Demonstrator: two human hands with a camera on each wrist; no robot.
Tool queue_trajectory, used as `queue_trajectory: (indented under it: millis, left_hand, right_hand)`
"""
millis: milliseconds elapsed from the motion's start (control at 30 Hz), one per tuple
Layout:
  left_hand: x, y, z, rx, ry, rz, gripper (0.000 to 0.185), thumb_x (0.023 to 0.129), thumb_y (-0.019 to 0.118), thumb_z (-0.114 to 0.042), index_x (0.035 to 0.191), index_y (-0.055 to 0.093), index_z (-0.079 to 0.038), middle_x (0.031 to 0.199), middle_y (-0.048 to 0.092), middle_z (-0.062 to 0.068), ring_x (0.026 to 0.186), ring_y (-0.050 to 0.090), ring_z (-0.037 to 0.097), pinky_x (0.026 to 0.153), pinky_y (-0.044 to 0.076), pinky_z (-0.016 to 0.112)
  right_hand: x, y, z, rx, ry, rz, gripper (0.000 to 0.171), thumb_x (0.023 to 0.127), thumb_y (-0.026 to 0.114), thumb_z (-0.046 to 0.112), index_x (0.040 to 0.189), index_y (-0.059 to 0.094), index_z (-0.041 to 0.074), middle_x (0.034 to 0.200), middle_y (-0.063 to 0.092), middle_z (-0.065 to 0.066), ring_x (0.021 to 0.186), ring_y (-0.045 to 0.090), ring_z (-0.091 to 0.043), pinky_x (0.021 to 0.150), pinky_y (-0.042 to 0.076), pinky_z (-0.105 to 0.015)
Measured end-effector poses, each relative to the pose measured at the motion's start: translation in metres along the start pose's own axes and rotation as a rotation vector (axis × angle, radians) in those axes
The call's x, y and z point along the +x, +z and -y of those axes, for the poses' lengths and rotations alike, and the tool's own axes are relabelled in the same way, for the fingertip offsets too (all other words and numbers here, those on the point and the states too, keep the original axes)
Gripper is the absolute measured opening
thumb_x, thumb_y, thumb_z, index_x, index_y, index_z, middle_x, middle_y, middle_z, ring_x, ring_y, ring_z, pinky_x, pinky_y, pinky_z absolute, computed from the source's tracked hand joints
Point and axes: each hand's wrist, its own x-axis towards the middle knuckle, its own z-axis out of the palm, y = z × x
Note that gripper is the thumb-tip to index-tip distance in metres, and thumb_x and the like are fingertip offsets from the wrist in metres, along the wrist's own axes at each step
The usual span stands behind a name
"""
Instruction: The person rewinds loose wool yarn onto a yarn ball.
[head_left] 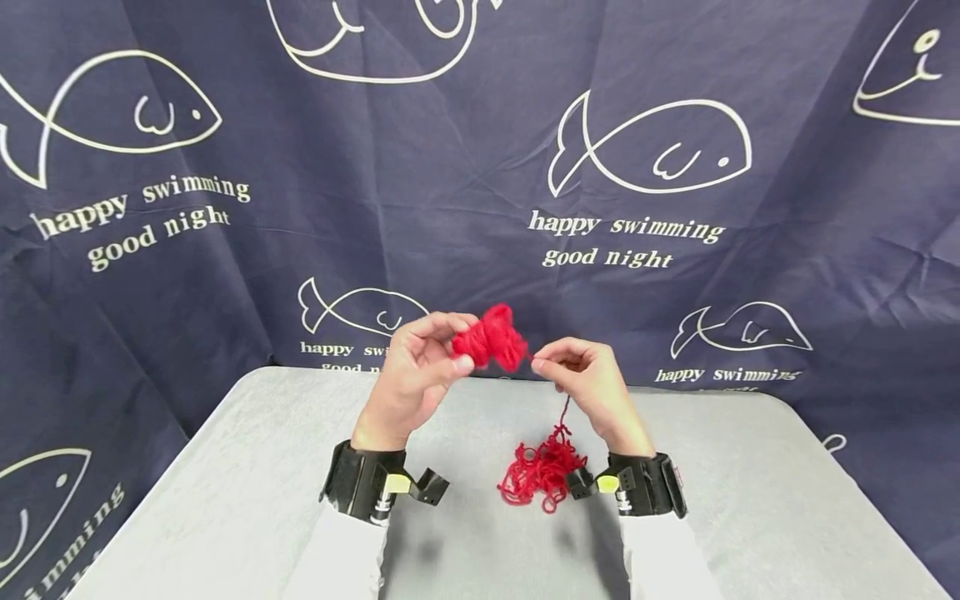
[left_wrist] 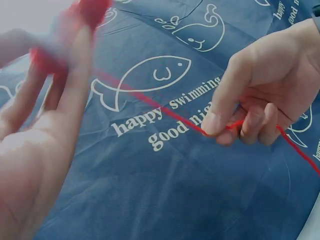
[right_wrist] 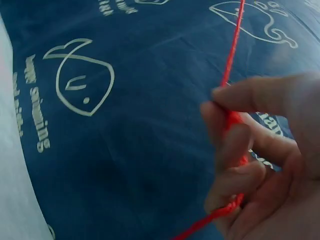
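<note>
My left hand (head_left: pixel 414 367) grips a wound bundle of red yarn (head_left: pixel 495 337) between thumb and fingers, held up above the table. From that bundle a strand (left_wrist: pixel 165 110) runs across to my right hand (head_left: pixel 588 379), which pinches it between thumb and index finger. In the right wrist view the strand (right_wrist: pixel 233 55) passes the fingertips and lies along the curled fingers (right_wrist: pixel 235 180), leaving at the bottom of the palm. Below, it hangs down to a loose, tangled heap of red yarn (head_left: pixel 542 471) on the table. The bundle looks blurred in the left wrist view.
The light grey table (head_left: pixel 465 533) spreads under both hands. Behind it hangs a dark blue cloth (head_left: pixel 480 200) printed with white fish and lettering. Each wrist wears a black strap with a small camera; the right camera (head_left: pixel 580 483) overlaps the heap's edge in the head view.
</note>
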Motion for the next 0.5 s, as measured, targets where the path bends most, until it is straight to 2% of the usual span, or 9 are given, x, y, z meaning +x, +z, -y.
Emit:
queue_trajectory:
  millis: [133, 300, 400, 500]
  left_hand:
    - [0.003, 0.001, 0.000, -0.072, 0.021, -0.240, 0.042, 0.084, 0.052, 0.020, 0.107, 0.073, -0.009, 0.108, 0.069, 0.005, 0.093, 0.068, 0.017, 0.086, 0.059, 0.033]
    - [0.008, 0.001, 0.002, -0.054, 0.046, -0.479, 0.037, 0.086, 0.053, 0.022, 0.102, 0.073, -0.005, 0.097, 0.068, 0.008, 0.090, 0.069, 0.019, 0.087, 0.059, 0.034]
    - [0.010, 0.001, 0.005, 0.016, 0.075, -0.578, 0.034, 0.083, 0.060, 0.023, 0.099, 0.074, -0.005, 0.093, 0.068, 0.009, 0.086, 0.069, 0.019, 0.084, 0.060, 0.034]
    - [0.011, 0.000, 0.009, 0.155, 0.108, -0.635, 0.033, 0.079, 0.068, 0.023, 0.099, 0.074, -0.002, 0.091, 0.069, 0.007, 0.083, 0.070, 0.018, 0.081, 0.061, 0.031]
  right_hand:
    - [-0.004, 0.003, 0.004, -0.216, -0.070, 0.116, 0.005, 0.086, 0.079, 0.004, 0.090, 0.076, 0.004, 0.073, 0.066, -0.002, 0.056, 0.050, -0.013, 0.051, 0.042, -0.023]
    - [-0.010, 0.008, 0.015, -0.381, -0.158, 0.247, 0.011, 0.085, 0.079, 0.006, 0.087, 0.077, 0.016, 0.069, 0.063, 0.004, 0.056, 0.053, -0.014, 0.051, 0.044, -0.024]
    - [-0.014, 0.010, 0.022, -0.403, -0.192, 0.297, 0.015, 0.085, 0.079, 0.005, 0.087, 0.076, 0.020, 0.067, 0.062, 0.006, 0.055, 0.052, -0.014, 0.050, 0.043, -0.024]
    - [-0.016, 0.011, 0.029, -0.389, -0.209, 0.320, 0.016, 0.085, 0.078, 0.004, 0.087, 0.076, 0.019, 0.067, 0.062, 0.006, 0.055, 0.051, -0.014, 0.050, 0.042, -0.024]
